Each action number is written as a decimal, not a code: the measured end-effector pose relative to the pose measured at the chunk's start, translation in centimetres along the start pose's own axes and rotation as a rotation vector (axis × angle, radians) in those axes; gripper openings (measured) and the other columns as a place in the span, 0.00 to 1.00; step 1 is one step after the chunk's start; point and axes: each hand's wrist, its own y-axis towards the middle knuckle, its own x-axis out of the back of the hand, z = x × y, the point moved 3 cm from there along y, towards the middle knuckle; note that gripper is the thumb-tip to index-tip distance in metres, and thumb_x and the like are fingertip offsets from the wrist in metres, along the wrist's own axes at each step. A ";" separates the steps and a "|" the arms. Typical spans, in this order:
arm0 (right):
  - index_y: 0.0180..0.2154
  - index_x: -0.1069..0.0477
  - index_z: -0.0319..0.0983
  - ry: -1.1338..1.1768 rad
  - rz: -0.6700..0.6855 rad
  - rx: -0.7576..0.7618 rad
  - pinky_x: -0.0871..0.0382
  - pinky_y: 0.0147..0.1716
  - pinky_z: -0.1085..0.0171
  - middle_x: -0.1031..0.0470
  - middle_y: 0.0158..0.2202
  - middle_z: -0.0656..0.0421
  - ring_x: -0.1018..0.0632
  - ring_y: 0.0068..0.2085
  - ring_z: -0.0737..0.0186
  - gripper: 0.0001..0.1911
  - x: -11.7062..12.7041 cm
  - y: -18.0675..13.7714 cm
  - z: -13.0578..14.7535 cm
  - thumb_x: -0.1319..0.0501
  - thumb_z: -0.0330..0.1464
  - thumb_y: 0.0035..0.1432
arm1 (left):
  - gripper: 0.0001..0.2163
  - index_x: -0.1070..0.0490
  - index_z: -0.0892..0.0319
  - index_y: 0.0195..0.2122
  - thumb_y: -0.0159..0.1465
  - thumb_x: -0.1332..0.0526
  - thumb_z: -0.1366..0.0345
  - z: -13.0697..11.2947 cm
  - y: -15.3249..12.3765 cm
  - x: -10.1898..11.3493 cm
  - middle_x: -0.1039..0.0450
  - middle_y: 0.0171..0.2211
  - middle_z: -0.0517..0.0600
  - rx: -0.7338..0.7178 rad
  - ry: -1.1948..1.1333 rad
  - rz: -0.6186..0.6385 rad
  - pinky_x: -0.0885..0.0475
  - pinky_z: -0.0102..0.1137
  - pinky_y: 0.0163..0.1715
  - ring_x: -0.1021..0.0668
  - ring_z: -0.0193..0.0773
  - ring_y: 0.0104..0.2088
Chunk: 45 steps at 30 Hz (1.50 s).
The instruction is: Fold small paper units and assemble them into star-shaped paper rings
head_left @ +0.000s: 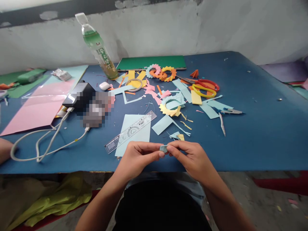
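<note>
My left hand [139,157] and my right hand [189,157] meet over the front edge of the blue table [252,128]. Both pinch a small folded light-blue paper piece [164,148] between thumbs and fingertips. Just beyond my hands lie a light-blue paper sheet [133,134] with a clear ruler [131,131] across it, and small blue and yellow scraps [178,136].
Paper cuttings and finished spiky paper rings [161,72] litter the table's middle. Red-and-yellow scissors [204,87], a compass [222,117], a tape roll [134,84], a green bottle [98,48], a green board [151,62], a power bank [79,96] with white cables, and pink paper [40,106] surround them.
</note>
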 end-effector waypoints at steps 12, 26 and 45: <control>0.34 0.26 0.42 0.002 -0.094 0.117 0.31 0.38 0.64 0.23 0.33 0.60 0.24 0.36 0.62 0.04 -0.2 0.2 0.3 0.39 0.33 0.57 | 0.09 0.29 0.61 0.37 0.56 0.35 0.64 0.7 -0.4 -0.4 0.21 0.27 0.49 -0.171 0.144 -0.122 0.28 0.23 0.22 0.21 0.35 0.26; 0.29 0.28 0.41 -0.083 -0.066 0.213 0.34 0.37 0.63 0.25 0.30 0.62 0.26 0.34 0.64 0.07 0.0 -0.2 0.2 0.42 0.27 0.58 | 0.05 0.30 0.57 0.36 0.59 0.39 0.72 0.9 -1.5 -1.1 0.21 0.31 0.46 -0.539 0.561 -0.132 0.24 0.22 0.31 0.19 0.33 0.31; 0.34 0.27 0.42 -0.009 -0.213 -0.020 0.28 0.28 0.68 0.22 0.30 0.61 0.21 0.32 0.63 0.04 -0.3 -0.6 -1.0 0.38 0.31 0.54 | 0.03 0.30 0.59 0.32 0.57 0.36 0.68 0.6 -0.7 -0.8 0.25 0.28 0.45 -0.323 0.231 -0.110 0.28 0.21 0.31 0.23 0.29 0.30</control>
